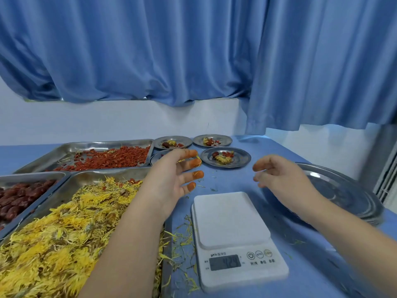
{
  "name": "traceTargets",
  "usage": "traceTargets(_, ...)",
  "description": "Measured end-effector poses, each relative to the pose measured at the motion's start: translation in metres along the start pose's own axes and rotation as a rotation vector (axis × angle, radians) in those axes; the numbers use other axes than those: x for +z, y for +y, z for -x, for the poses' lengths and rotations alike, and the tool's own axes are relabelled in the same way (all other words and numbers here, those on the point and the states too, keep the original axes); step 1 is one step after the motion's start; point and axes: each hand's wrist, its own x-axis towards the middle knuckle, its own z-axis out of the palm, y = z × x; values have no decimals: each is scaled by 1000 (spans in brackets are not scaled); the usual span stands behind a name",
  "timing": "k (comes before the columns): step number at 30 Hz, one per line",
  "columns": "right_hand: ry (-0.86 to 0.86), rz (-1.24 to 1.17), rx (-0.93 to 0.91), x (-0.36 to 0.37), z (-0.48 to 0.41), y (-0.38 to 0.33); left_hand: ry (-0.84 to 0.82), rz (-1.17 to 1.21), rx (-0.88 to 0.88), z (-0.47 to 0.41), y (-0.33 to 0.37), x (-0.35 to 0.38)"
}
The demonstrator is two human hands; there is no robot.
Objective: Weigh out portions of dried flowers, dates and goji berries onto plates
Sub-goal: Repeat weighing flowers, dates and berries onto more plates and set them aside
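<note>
Dried flowers (53, 239) fill a steel tray (71, 179) at the counter's (311, 265) near left corner, and both hands hang empty beyond the scale (232, 220).

The white scale sits by the near edge, its display too blurred to read, with loose petals (182, 233) strewn beside it. Past its far end the left hand (169, 179) is spread, its orange-stained fingers (194, 162) apart with petal bits stuck on. The right hand (279, 175) has its fingers loosely curled and pinches nothing. A stack of large plates (343, 190) lies by the right edge. At the left edge a second tray (32, 175) holds dates (17, 198), and behind it a third tray (107, 145) holds goji berries (111, 158). Toward the far edge stand small filled plates (225, 157), one partly hidden behind the left hand.
</note>
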Motion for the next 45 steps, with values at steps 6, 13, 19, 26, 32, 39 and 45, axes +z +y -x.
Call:
traceTargets(6, 99, 494, -256, -52, 31, 36, -97, -88, -5, -1, -6, 4)
traceTargets(13, -135, 801, -110, -79, 31, 51, -182, -160, -15, -5, -17, 11)
traceTargets(19, -60, 828, -159, -68, 36, 42, -191, -191, -5, -3, -20, 16)
traceTargets(26, 46, 715, -131, -69, 35, 46, -181, -199, -4, -3, -21, 18)
traceTargets(32, 155, 733, -317, -75, 36, 42, -164, -200, 2, -3, -20, 15)
traceTargets(39, 226, 799, -345, -74, 35, 44, -154, -194, 8, -2, -19, 14)
traceTargets(45, 312, 721, -343, -73, 37, 41, -139, -205, 8, -1, -19, 14)
